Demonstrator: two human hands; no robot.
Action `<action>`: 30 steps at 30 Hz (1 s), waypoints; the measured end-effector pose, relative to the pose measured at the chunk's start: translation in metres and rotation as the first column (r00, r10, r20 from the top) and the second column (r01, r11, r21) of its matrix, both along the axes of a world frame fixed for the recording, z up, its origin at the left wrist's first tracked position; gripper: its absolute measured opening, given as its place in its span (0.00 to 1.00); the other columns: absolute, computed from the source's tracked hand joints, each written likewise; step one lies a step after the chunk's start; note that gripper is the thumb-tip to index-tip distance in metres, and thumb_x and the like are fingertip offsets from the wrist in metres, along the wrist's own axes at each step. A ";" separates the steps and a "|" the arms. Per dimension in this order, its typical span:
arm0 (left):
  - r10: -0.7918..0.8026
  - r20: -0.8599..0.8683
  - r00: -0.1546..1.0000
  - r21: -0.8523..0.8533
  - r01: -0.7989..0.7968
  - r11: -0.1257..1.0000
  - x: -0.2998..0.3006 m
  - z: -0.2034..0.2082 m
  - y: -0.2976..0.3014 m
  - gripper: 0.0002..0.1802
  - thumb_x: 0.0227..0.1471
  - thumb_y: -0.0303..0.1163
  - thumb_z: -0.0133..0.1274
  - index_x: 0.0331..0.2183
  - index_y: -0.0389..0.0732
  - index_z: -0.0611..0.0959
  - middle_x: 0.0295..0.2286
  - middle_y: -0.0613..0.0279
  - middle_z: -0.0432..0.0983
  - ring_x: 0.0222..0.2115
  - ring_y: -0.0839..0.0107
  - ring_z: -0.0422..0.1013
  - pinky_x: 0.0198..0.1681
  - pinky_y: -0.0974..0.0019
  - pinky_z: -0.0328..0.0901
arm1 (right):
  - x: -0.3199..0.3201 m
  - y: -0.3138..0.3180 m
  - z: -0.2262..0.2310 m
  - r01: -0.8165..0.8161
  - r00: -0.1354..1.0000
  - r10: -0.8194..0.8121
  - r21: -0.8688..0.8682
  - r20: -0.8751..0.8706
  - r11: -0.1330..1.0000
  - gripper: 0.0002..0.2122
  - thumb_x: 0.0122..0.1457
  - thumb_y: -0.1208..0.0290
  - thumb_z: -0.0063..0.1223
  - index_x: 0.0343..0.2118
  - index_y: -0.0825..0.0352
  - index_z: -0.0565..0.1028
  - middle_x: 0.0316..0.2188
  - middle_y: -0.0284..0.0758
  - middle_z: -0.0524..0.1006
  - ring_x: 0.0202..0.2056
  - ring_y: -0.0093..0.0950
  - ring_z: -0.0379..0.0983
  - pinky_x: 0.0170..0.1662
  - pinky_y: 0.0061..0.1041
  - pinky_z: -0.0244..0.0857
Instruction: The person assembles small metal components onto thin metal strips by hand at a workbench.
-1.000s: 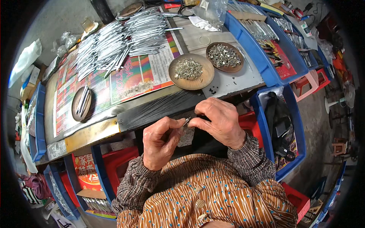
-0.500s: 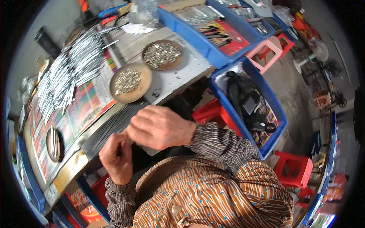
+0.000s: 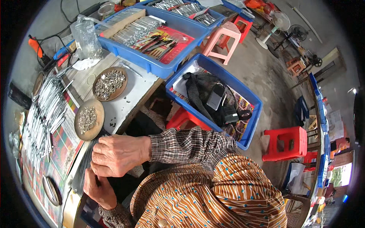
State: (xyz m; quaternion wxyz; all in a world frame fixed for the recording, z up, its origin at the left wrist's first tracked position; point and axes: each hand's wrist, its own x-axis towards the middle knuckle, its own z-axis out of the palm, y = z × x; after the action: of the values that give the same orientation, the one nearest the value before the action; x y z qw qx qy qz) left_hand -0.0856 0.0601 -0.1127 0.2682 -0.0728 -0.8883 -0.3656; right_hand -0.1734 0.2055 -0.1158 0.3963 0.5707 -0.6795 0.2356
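My right hand (image 3: 121, 155) is closed, its back toward me, at the near edge of the table. Just below it, my left hand (image 3: 100, 190) has its fingers curled in and touches the right one. Whatever they pinch between them is hidden. Under and beside them a black ribbed cloth (image 3: 81, 167) covers the table edge. Beyond the hands sits a round shallow dish (image 3: 99, 114) of small metal pieces (image 3: 87, 119). A darker brown dish (image 3: 122, 86) behind it is filled with small shiny metal parts (image 3: 109, 84). A small oval dish (image 3: 47, 190) with thin silver sticks lies at the left.
A heap of slim silver rods (image 3: 45, 110) covers the table's left side. A large blue tray (image 3: 159, 68) with packed rods and dark-tipped tools stands at the back. Another blue bin (image 3: 245, 138) holds a black mesh bag (image 3: 199, 91). Red stools (image 3: 285, 142) stand on the floor.
The view has swung to the right, so the table and dishes sit further left in the picture. My hands stay together, with the right one's back still toward me.
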 end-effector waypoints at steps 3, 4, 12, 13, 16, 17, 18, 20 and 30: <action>-0.003 0.114 0.994 0.066 -0.005 0.998 -0.001 -0.003 -0.004 0.03 0.49 0.19 0.48 0.25 0.31 0.72 0.16 0.59 0.58 0.17 0.75 0.54 0.20 0.70 0.52 | 0.001 0.002 -0.002 0.020 1.000 -0.020 0.009 -0.015 1.000 0.09 0.44 0.70 0.51 0.28 0.68 0.71 0.24 0.31 0.69 0.28 0.28 0.68 0.27 0.25 0.61; -0.005 0.091 0.996 0.114 -0.005 0.994 -0.002 -0.003 -0.002 0.02 0.49 0.18 0.48 0.25 0.31 0.72 0.16 0.61 0.58 0.17 0.76 0.53 0.20 0.70 0.52 | 0.001 0.002 -0.003 0.026 1.000 -0.026 0.030 -0.018 0.999 0.09 0.44 0.70 0.51 0.27 0.68 0.71 0.23 0.31 0.69 0.28 0.28 0.68 0.27 0.25 0.61; -0.170 0.095 0.981 0.606 0.078 0.791 0.005 -0.021 -0.004 0.01 0.54 0.20 0.48 0.31 0.34 0.75 0.19 0.73 0.64 0.17 0.86 0.56 0.19 0.80 0.50 | 0.003 0.000 -0.011 -0.042 0.983 0.046 -0.031 0.179 0.999 0.10 0.44 0.70 0.50 0.29 0.69 0.70 0.25 0.33 0.68 0.29 0.29 0.68 0.30 0.27 0.64; -0.177 0.054 0.983 0.669 0.096 0.737 0.007 -0.023 -0.005 0.03 0.53 0.19 0.47 0.32 0.33 0.75 0.19 0.72 0.65 0.17 0.86 0.56 0.19 0.80 0.51 | 0.006 0.001 -0.006 -0.042 0.977 0.048 -0.030 0.206 0.999 0.11 0.44 0.70 0.50 0.30 0.70 0.70 0.25 0.33 0.68 0.28 0.29 0.68 0.30 0.27 0.64; -0.219 0.085 0.972 0.754 0.081 0.652 0.009 -0.017 -0.003 0.08 0.52 0.17 0.46 0.36 0.32 0.76 0.21 0.67 0.70 0.16 0.85 0.59 0.18 0.79 0.53 | 0.011 0.007 -0.006 -0.062 0.944 0.055 0.012 0.324 0.998 0.13 0.44 0.72 0.51 0.33 0.71 0.69 0.29 0.36 0.70 0.31 0.31 0.70 0.33 0.29 0.66; -0.217 0.086 0.973 0.781 0.069 0.621 0.009 -0.014 0.001 0.08 0.52 0.18 0.47 0.37 0.33 0.76 0.22 0.66 0.71 0.16 0.84 0.60 0.18 0.79 0.54 | 0.010 0.007 -0.008 -0.064 0.942 0.069 -0.026 0.328 0.998 0.13 0.44 0.72 0.52 0.34 0.71 0.70 0.30 0.37 0.71 0.33 0.32 0.71 0.35 0.29 0.67; -0.222 0.116 0.968 0.803 0.040 0.595 0.009 -0.015 0.002 0.08 0.52 0.18 0.48 0.37 0.33 0.76 0.22 0.65 0.71 0.16 0.84 0.60 0.18 0.80 0.54 | 0.011 0.011 -0.006 -0.085 0.921 0.075 0.009 0.383 0.996 0.14 0.45 0.73 0.53 0.36 0.72 0.70 0.33 0.39 0.72 0.34 0.34 0.72 0.37 0.31 0.68; -0.235 0.138 0.962 0.843 0.010 0.537 0.010 -0.012 0.004 0.07 0.53 0.21 0.49 0.37 0.34 0.76 0.21 0.63 0.72 0.14 0.84 0.58 0.15 0.79 0.51 | 0.013 0.008 -0.010 -0.060 0.918 0.084 -0.075 0.388 0.995 0.13 0.46 0.74 0.53 0.36 0.72 0.70 0.32 0.39 0.72 0.33 0.34 0.72 0.37 0.31 0.68; -0.282 0.107 0.954 0.884 0.039 0.467 0.011 -0.016 0.000 0.06 0.55 0.21 0.49 0.37 0.34 0.75 0.22 0.64 0.72 0.15 0.84 0.58 0.15 0.80 0.50 | 0.018 -0.007 -0.024 0.020 0.882 0.071 -0.187 0.465 0.982 0.13 0.48 0.77 0.57 0.36 0.71 0.70 0.28 0.37 0.72 0.31 0.33 0.73 0.33 0.29 0.69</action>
State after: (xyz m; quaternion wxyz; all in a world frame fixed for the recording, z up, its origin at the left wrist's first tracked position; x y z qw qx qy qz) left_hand -0.0749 0.0598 -0.1287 0.1236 0.0342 -0.5928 -0.7951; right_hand -0.1550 0.1983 -0.1402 0.2681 0.4659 -0.7227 0.4344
